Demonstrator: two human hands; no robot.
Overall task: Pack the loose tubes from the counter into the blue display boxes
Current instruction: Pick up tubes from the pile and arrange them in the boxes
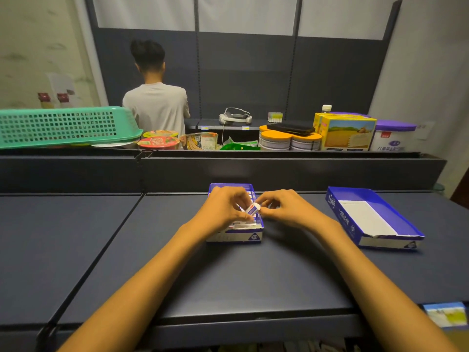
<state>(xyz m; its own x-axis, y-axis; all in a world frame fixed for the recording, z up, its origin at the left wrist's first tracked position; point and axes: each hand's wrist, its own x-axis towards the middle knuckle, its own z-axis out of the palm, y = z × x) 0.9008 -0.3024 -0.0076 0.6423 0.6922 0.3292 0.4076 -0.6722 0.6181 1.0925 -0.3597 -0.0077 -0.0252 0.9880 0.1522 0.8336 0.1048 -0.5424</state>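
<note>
Pinching a small cylindrical tube (253, 208) over the rectangular cardboard box (234, 236).

On the counter (228, 275), in the middle, stands a display box (234, 237) with tubes lying in it. The left hand (223, 209) is over this box, and the right hand (284, 207) is just to the right of it; between them is one tube (253, 208), above the box. A second display box (370, 219) lies well apart to the right, turned at an angle. Behind the counter rises a low wall (253, 171), and behind the wall stand goods: a basket (66, 125) at the left, cup noodles (162, 141) in the middle, round tins (289, 141) and a carton (347, 133) at the right. Further back, a person (156, 102) stands before a shelf (241, 123).
</note>
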